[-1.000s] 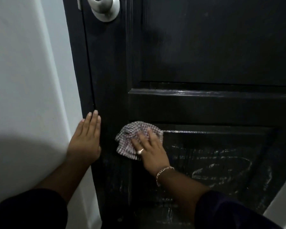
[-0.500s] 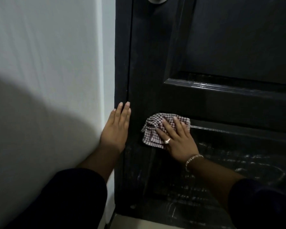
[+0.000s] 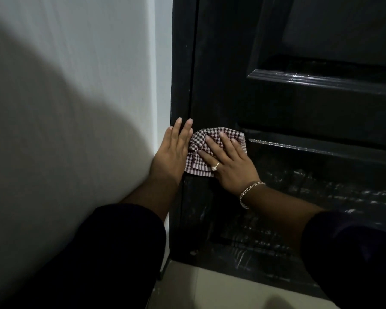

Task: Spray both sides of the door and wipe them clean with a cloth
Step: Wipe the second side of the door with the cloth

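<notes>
While flat against the door point(image 3: 221, 90), checked cloth point(image 3: 201, 152) under spread right hand point(image 3: 230, 161), beside flat, empty left hand point(image 3: 172, 152).

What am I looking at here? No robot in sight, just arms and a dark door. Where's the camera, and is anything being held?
There is no robot: a person does the job with bare hands. The single view comes from a wide-angle camera worn on the person's head, looking forward and down, so the two arms reach in from the bottom of the picture.

The right hand, with a ring and a bracelet, lies with straight fingers on a checked cloth and presses it flat against the black door. Nothing is gripped; the cloth is pinned by the palm and fingers. The left hand rests flat at the door's edge, where it meets the white wall, right beside the cloth.

Pale wet streaks show on the lower door panel. A strip of light floor shows below. No spray bottle is in view.
</notes>
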